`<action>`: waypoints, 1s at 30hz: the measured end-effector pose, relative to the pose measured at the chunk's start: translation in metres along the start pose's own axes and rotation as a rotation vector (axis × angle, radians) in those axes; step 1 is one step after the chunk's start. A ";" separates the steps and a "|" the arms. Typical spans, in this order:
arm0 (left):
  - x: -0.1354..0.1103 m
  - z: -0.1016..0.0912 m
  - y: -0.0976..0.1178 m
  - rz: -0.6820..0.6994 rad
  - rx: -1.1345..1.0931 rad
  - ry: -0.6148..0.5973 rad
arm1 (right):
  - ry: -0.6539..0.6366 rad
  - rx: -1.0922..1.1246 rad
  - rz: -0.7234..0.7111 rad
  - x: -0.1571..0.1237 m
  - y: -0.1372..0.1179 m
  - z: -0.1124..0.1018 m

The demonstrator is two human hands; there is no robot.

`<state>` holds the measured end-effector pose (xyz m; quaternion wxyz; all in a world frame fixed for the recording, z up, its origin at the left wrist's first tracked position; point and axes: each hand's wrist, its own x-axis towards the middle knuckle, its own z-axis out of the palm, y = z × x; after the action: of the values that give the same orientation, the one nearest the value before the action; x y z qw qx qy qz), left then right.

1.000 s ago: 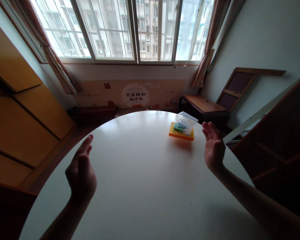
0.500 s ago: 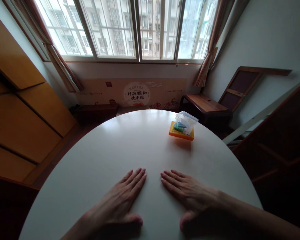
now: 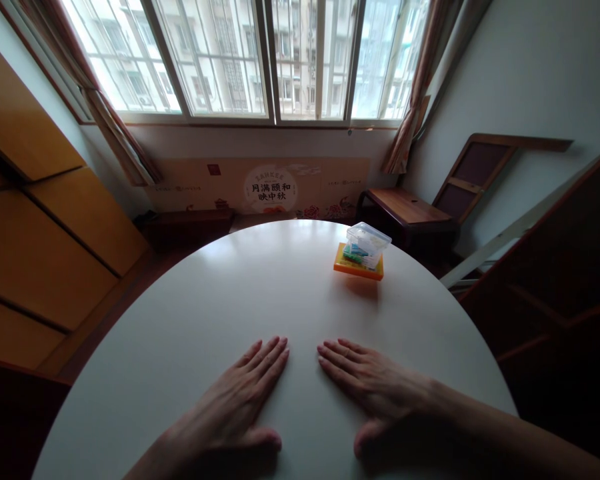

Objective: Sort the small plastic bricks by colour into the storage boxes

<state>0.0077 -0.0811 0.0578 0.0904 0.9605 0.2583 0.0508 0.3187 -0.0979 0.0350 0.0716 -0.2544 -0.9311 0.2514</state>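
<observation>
My left hand (image 3: 245, 393) lies flat on the round white table (image 3: 190, 320), palm down, fingers stretched and thumb out to the side. Opposite it, my right hand (image 3: 375, 387) rests palm down in the same way, its fingertips a short gap from those of the left. Neither hand holds anything. Toward the table's far right edge, beyond my right hand, sits a flat orange box (image 3: 359, 271). On top of it stands a clear plastic box (image 3: 369, 239) with blue and green items in or beneath it; I cannot tell which.
Past the far edge are a barred window (image 3: 220, 60) and a printed cardboard panel (image 3: 180, 180) against the wall. A wooden chair (image 3: 405, 205) stands at the back right. Yellow-brown cabinets (image 3: 70, 220) line the left side, and a dark wooden piece (image 3: 555, 293) fills the right.
The whole view has shifted slightly, so everything appears a little further left. Both hands stay flat in the same place on the table, and the boxes have not moved.
</observation>
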 end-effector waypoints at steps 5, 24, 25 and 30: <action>-0.002 0.005 -0.007 0.008 0.011 0.029 | 0.064 -0.052 -0.013 0.002 0.000 0.003; -0.006 0.014 -0.026 0.078 -0.045 0.515 | 1.431 -0.225 0.598 0.025 0.131 -0.089; -0.007 0.014 -0.026 0.079 -0.047 0.516 | 1.427 -0.233 0.651 0.030 0.136 -0.094; -0.007 0.013 -0.028 0.040 -0.079 0.576 | 1.513 -0.286 0.635 0.049 0.125 -0.094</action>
<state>-0.0101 -0.0630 0.0392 0.0499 0.9071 0.2524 0.3333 0.3554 0.0607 0.0537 0.5707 -0.6118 -0.5385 -0.1001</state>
